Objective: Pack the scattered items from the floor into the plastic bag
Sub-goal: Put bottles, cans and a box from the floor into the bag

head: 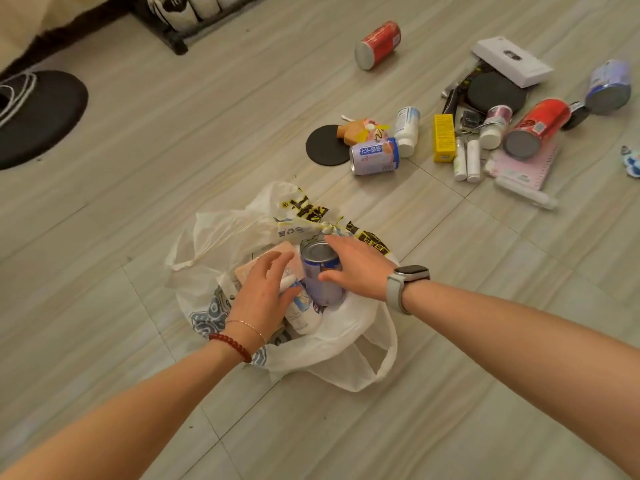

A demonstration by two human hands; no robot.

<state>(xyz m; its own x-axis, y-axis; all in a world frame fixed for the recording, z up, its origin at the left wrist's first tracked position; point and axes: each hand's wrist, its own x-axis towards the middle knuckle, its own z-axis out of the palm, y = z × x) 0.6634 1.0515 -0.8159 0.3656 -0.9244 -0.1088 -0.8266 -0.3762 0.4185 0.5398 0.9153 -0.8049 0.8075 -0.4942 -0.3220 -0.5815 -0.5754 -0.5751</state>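
A white plastic bag (349, 344) lies open on the tiled floor in front of me. Inside it stand a blue can (320, 271), a white bottle (304, 313) and a pink flat item (266, 261). My right hand (358, 268), with a watch on the wrist, grips the blue can from the right. My left hand (259, 292) sits loosely around the top of the white bottle, fingers stretched forward. Scattered at the far right are another blue can (374, 156), a red can (378, 45), a larger red can (536, 128), a yellow box (444, 138) and a white box (512, 62).
More loose items lie in that pile: a white pill bottle (408, 129), a black coaster (325, 145), a black disc (497, 93), a pink notebook (523, 168), white tubes (467, 159). A black round mat (38, 116) is at the left, a shoe rack (180, 19) at the top.
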